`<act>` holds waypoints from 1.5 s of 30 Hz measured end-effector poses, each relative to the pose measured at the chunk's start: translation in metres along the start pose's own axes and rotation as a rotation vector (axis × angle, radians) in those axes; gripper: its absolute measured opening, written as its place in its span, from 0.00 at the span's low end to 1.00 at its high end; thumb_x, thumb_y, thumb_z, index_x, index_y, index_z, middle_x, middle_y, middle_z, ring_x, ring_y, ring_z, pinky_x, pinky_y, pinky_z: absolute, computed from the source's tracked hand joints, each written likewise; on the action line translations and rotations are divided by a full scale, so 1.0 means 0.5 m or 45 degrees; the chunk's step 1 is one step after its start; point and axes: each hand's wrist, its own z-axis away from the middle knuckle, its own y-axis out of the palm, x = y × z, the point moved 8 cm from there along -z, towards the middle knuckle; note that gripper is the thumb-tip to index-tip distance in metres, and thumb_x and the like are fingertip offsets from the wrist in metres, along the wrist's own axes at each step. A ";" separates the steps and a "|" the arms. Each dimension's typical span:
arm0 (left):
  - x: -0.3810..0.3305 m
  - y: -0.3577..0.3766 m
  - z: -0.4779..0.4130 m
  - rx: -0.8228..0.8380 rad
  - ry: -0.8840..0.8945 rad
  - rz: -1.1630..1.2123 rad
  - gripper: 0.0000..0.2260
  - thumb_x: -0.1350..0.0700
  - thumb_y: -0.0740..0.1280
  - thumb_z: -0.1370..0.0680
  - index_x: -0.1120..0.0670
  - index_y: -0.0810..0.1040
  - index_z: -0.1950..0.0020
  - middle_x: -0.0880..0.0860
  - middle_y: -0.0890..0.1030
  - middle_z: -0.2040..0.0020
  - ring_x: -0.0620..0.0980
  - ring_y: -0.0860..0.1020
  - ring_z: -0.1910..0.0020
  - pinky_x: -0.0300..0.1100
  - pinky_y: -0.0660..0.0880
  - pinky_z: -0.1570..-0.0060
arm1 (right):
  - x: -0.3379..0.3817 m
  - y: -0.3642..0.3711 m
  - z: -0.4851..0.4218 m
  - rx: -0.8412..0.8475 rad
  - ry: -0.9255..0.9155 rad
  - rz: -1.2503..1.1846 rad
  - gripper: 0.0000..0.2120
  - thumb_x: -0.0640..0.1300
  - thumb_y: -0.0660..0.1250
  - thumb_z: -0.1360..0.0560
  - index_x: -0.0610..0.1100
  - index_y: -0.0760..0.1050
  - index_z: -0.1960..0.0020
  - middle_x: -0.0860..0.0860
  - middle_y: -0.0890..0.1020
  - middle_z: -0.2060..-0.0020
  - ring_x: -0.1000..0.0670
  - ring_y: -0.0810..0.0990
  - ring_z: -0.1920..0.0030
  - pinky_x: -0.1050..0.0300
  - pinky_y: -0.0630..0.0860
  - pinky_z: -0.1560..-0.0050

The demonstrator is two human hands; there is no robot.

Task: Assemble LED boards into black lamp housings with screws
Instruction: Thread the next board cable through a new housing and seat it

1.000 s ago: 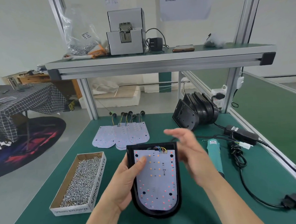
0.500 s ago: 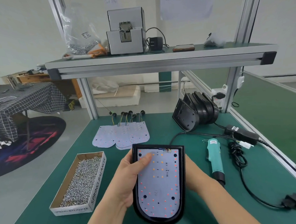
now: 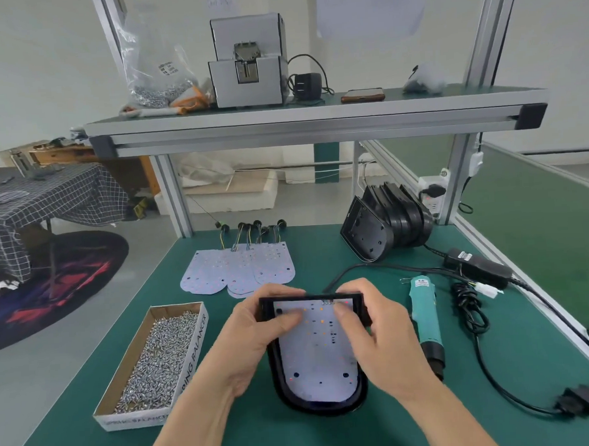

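Note:
A black lamp housing (image 3: 321,404) lies in front of me on the green mat with a white LED board (image 3: 319,361) seated inside it. My left hand (image 3: 254,337) grips the housing's upper left corner, thumb pressing on the board. My right hand (image 3: 377,334) grips the upper right corner, its thumb also on the board. A cardboard box of silver screws (image 3: 157,359) stands to the left. Loose LED boards (image 3: 237,270) with wires lie behind. A row of empty black housings (image 3: 385,225) leans at the back right.
A teal electric screwdriver (image 3: 426,321) lies right of the housing, its black cable (image 3: 492,376) and power adapter (image 3: 476,268) trailing to the right edge. An overhead shelf (image 3: 315,119) on aluminium posts carries a grey screw feeder (image 3: 247,68), a bag and a phone.
My right hand came from the air down under the housing, then up onto its right top corner. Both thumbs now press the board, and the housing sits squarer to me.

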 end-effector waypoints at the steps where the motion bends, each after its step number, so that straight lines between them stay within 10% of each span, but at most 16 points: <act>1: -0.009 -0.004 -0.003 0.039 0.026 -0.148 0.13 0.58 0.74 0.32 0.48 0.85 0.49 0.49 0.85 0.51 0.44 0.81 0.52 0.35 0.75 0.49 | 0.003 0.003 0.000 0.044 -0.036 0.047 0.03 0.44 0.66 0.19 0.52 0.74 0.49 0.55 0.71 0.72 0.54 0.65 0.73 0.67 0.61 0.69; 6: -0.040 -0.004 0.002 0.207 0.170 -0.289 0.14 0.62 0.73 0.29 0.47 0.85 0.49 0.47 0.85 0.52 0.40 0.80 0.52 0.29 0.73 0.50 | -0.035 -0.008 -0.016 0.408 0.200 -0.471 0.17 0.56 0.56 0.20 0.51 0.80 0.43 0.54 0.80 0.57 0.53 0.77 0.56 0.64 0.73 0.55; 12: -0.037 0.024 0.015 0.441 0.144 -0.240 0.11 0.62 0.74 0.30 0.48 0.85 0.53 0.47 0.85 0.51 0.42 0.82 0.51 0.32 0.75 0.51 | -0.048 0.042 -0.031 0.641 0.170 -0.235 0.34 0.25 0.59 0.24 0.58 0.72 0.29 0.61 0.68 0.26 0.56 0.74 0.35 0.56 0.78 0.50; 16: -0.020 0.014 0.012 0.462 0.114 -0.212 0.12 0.66 0.73 0.32 0.50 0.85 0.55 0.51 0.84 0.51 0.48 0.81 0.50 0.41 0.76 0.49 | -0.055 0.075 -0.022 0.722 0.252 -0.329 0.17 0.26 0.59 0.22 0.41 0.77 0.39 0.51 0.83 0.46 0.55 0.82 0.48 0.61 0.77 0.48; 20: 0.023 -0.042 0.002 0.262 0.057 -0.034 0.20 0.79 0.67 0.36 0.54 0.84 0.61 0.57 0.83 0.46 0.57 0.79 0.37 0.44 0.78 0.47 | -0.043 0.025 -0.035 0.644 0.238 -0.350 0.06 0.36 0.65 0.20 0.46 0.75 0.47 0.54 0.81 0.56 0.54 0.78 0.57 0.63 0.73 0.53; 24: 0.058 -0.047 0.004 0.218 0.015 0.111 0.16 0.68 0.67 0.46 0.54 0.83 0.62 0.56 0.81 0.36 0.57 0.77 0.34 0.53 0.72 0.35 | 0.014 0.029 -0.056 0.647 -0.125 0.210 0.05 0.42 0.63 0.19 0.52 0.73 0.51 0.58 0.75 0.57 0.57 0.73 0.57 0.66 0.67 0.54; 29: 0.078 -0.073 0.021 0.186 -0.016 0.023 0.25 0.80 0.57 0.37 0.55 0.85 0.59 0.54 0.80 0.35 0.56 0.75 0.32 0.49 0.71 0.37 | 0.024 0.061 -0.051 0.662 -0.162 0.412 0.03 0.49 0.63 0.19 0.54 0.75 0.49 0.63 0.73 0.62 0.64 0.72 0.60 0.62 0.64 0.58; 36: 0.032 -0.017 0.045 0.252 0.160 -0.711 0.23 0.53 0.69 0.26 0.40 0.74 0.32 0.39 0.79 0.35 0.41 0.74 0.33 0.36 0.70 0.35 | 0.035 0.115 -0.031 0.697 -0.173 0.470 0.04 0.50 0.66 0.22 0.53 0.79 0.49 0.56 0.83 0.57 0.54 0.74 0.59 0.55 0.71 0.54; 42: 0.060 0.014 0.042 0.222 0.232 -1.041 0.06 0.59 0.63 0.17 0.50 0.77 0.44 0.50 0.77 0.54 0.49 0.73 0.51 0.48 0.71 0.44 | 0.039 0.128 -0.024 0.853 -0.135 0.353 0.05 0.44 0.57 0.18 0.51 0.67 0.43 0.58 0.76 0.61 0.55 0.73 0.60 0.54 0.69 0.54; 45: 0.071 0.006 0.044 0.078 0.359 -1.374 0.09 0.55 0.60 0.16 0.53 0.78 0.41 0.46 0.72 0.46 0.48 0.68 0.41 0.51 0.58 0.28 | 0.047 0.123 -0.022 0.707 -0.115 0.308 0.06 0.44 0.60 0.20 0.54 0.65 0.49 0.54 0.75 0.67 0.52 0.71 0.64 0.53 0.69 0.58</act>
